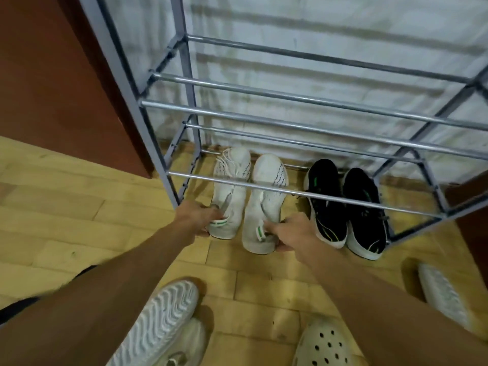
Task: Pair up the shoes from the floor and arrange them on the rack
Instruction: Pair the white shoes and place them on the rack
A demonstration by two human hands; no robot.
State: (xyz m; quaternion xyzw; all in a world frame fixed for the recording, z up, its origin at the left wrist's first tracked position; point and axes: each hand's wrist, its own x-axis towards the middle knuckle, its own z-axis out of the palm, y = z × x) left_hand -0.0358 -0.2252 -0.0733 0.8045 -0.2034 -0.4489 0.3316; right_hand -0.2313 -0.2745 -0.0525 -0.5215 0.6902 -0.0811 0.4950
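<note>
Nearest, a ridged white sole [161,320] and a perforated clog [323,344] lie on wooden flooring [66,207]. Farther, the left hand [198,216] and right hand [293,232] each close fingers around a white knit sneaker's heel [229,191] [266,196], on the metal rack's [290,192] bottom tier, black pair [346,207] right.

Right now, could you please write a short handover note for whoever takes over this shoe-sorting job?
Left hand grips the heel of the left white sneaker; right hand grips the heel of the right white sneaker.
Both sneakers sit toes-in on the bottom tier of the rack, heels sticking out.
Black pair is already placed beside them.
Left: an upturned white shoe, a holed clog and another white shoe remain on the floor. Upper tiers are bare.
</note>
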